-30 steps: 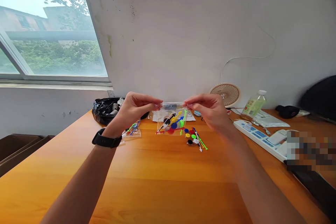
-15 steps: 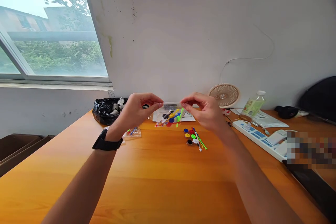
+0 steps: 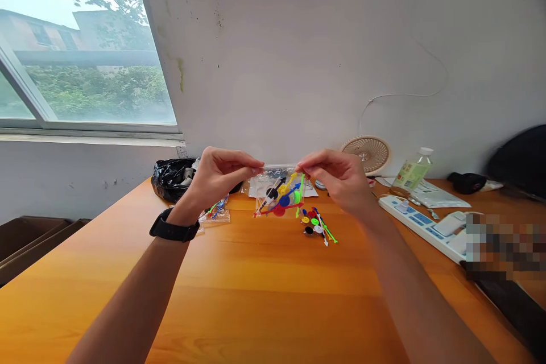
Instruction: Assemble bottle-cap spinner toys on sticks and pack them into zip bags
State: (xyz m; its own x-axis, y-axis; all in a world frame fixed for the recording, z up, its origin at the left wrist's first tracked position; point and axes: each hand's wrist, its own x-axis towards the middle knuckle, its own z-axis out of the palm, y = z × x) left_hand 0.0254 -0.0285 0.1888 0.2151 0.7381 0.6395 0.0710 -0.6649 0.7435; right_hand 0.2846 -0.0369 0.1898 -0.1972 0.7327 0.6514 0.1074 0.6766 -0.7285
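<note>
A clear plastic bag (image 3: 279, 196) hangs above the wooden table, its top edge pinched at both corners. My left hand (image 3: 224, 173), with a black watch on the wrist, is closed on the bag's left corner. On the right corner the fingertips of my right hand (image 3: 336, 179) are pressed together. Inside the bag show coloured plastic arrows and round discs in black, white, yellow, blue, green and red. Below it to the right, a loose group of similar discs and arrows (image 3: 318, 226) lies on the table.
Behind my left wrist lies another clear bag with small coloured pieces (image 3: 219, 213). A black plastic bag (image 3: 168, 179) sits at the table's back left. Toward the right are a fan (image 3: 365, 154), a bottle (image 3: 413, 170) and a white power strip (image 3: 420, 227).
The clear bag has swung to hang flatter and more upright, so its arrows and discs show more plainly. It now overlaps the top of the loose pieces. Both hands keep their pinch.
</note>
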